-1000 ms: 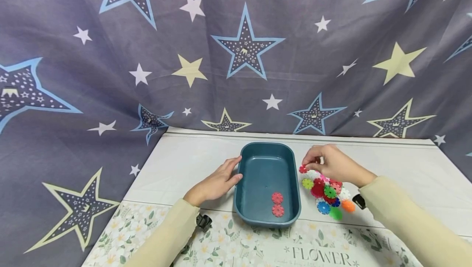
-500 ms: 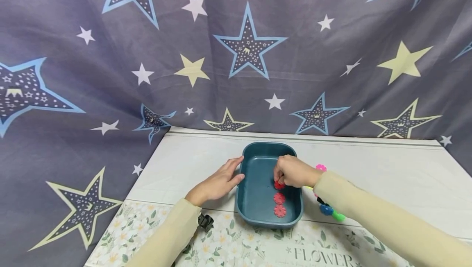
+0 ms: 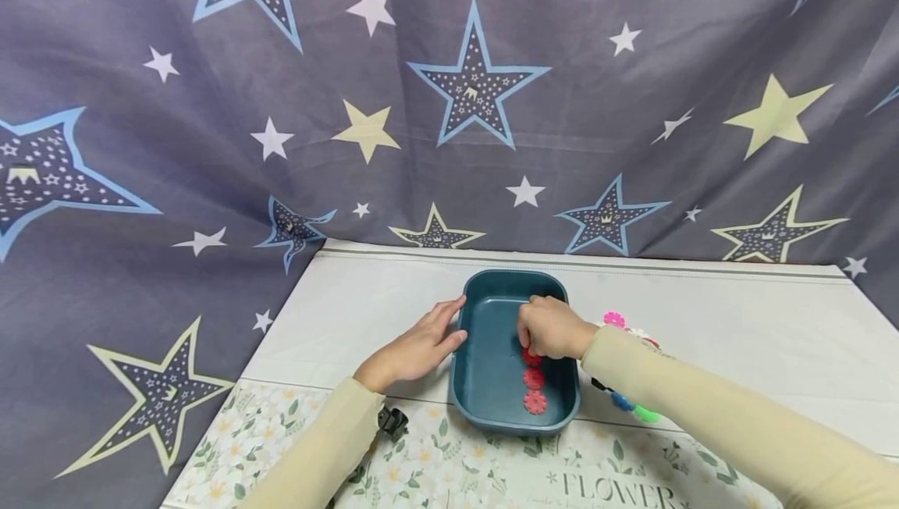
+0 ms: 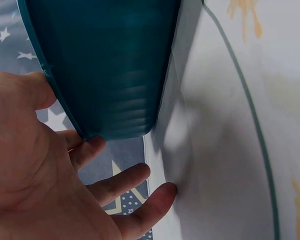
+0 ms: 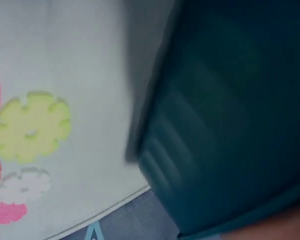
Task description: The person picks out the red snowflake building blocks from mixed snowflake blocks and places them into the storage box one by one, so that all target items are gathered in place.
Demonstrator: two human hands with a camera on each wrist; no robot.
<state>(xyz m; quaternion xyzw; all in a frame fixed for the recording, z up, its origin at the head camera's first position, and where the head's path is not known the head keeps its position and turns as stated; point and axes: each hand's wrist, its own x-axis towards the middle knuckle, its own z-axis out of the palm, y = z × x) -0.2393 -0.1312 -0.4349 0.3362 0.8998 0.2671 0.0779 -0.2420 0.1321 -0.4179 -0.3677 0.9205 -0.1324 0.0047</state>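
Observation:
A dark teal rectangular tray (image 3: pixel 492 353) stands on the table. Two red flower-shaped discs, a nearer one (image 3: pixel 535 402) and a farther one (image 3: pixel 533 379), lie in a line along the tray's right side. Just beyond them, my right hand (image 3: pixel 551 328) reaches in over the right rim and holds a third red disc (image 3: pixel 531 357) by its curled fingertips, low at the tray floor. The hand partly covers that disc. My left hand (image 3: pixel 414 345) rests against the left rim, its fingers spread; the left wrist view shows the thumb (image 4: pixel 40 90) at the tray's edge.
Right of the tray lies a pile of coloured flower discs, mostly hidden under my right forearm; pink (image 3: pixel 614 319) and green (image 3: pixel 646 414) ones show. A yellow-green disc (image 5: pixel 32 125) appears in the right wrist view. A star-printed curtain (image 3: pixel 449 173) hangs behind the table.
My right hand has carried a red disc from the pile leftward into the tray, behind the other two. Over the last half second it shifts only slightly. The left hand stays at the rim.

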